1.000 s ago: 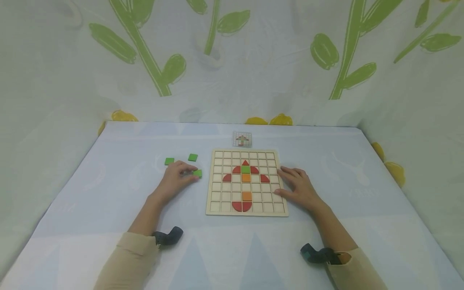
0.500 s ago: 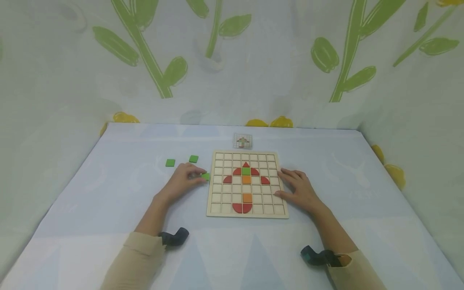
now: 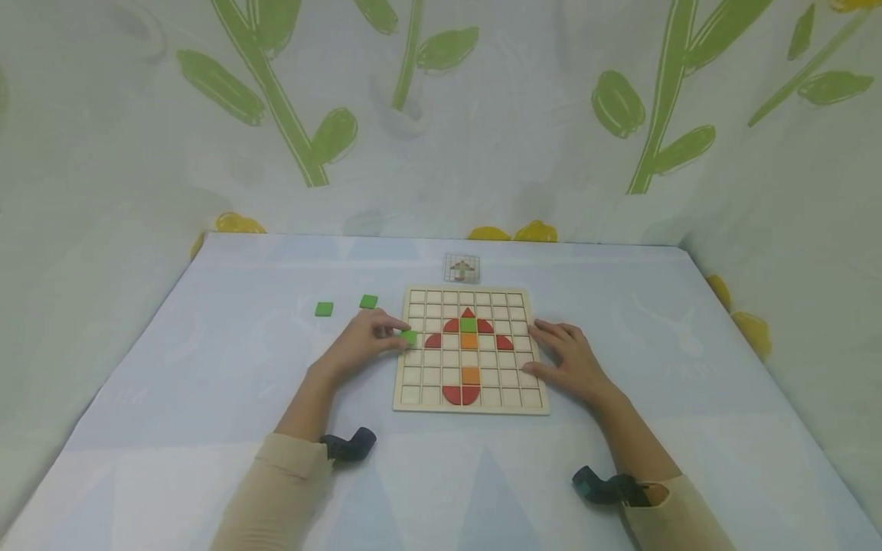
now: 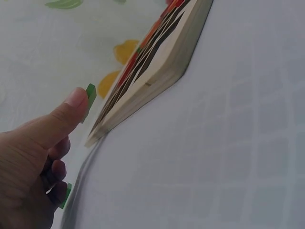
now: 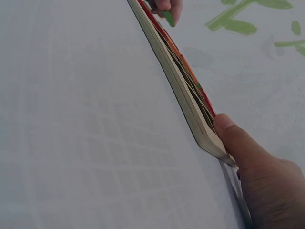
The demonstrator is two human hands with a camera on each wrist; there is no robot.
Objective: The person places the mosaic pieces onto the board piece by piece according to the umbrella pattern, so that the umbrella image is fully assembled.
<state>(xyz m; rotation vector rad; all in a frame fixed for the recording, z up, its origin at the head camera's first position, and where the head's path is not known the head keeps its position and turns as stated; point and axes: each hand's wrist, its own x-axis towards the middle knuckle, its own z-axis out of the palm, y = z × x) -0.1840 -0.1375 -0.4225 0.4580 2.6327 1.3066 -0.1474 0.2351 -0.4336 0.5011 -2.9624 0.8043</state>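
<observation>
My left hand [image 3: 361, 340] pinches a green square tile [image 3: 409, 338] between thumb and fingers, over the left edge of a wooden grid board [image 3: 420, 392]. In the left wrist view the thumb [image 4: 71, 107] presses against this tile [image 4: 90, 100], raised off the table. On the board, red pieces, orange squares [image 3: 469, 341] and one green square [image 3: 468, 325] sit in the cells. My right hand [image 3: 568, 360] rests at the board's right edge, fingers spread. The right wrist view has its thumb [image 5: 226, 126] on the rim; the other fingers are largely hidden there.
Two loose green tiles, one nearer [image 3: 368, 301] and one farther left [image 3: 324, 309], lie on the table left of the board. A small pattern card [image 3: 462, 268] lies just behind the board. A wall with painted leaves stands beyond the table's back edge.
My left hand has moved right with the green tile, from the table beside the board to above its left edge. The right hand has stayed at the board's right edge.
</observation>
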